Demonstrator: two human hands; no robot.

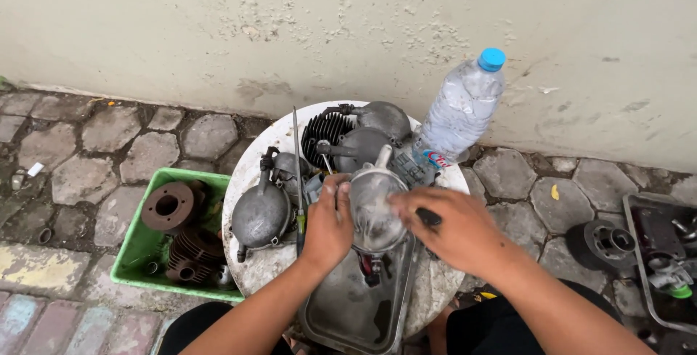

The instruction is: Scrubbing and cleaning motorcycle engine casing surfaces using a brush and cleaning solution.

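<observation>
Right now both hands are on a grey metal engine casing (376, 210), held over a metal tray (356, 311) on the round white counter (250, 173). The left hand (328, 226) has its fingers clamped on the casing's left side; the right hand (454, 228) wraps the right side, fingers closed on it, perhaps around a dark tool, though that is hard to tell. A firm left grip keeps the part steady over the tray. A clear plastic bottle (465, 108) with a blue cap and a red-and-blue label stands behind. A green crate (138, 253) of rusty parts sits left.
</observation>
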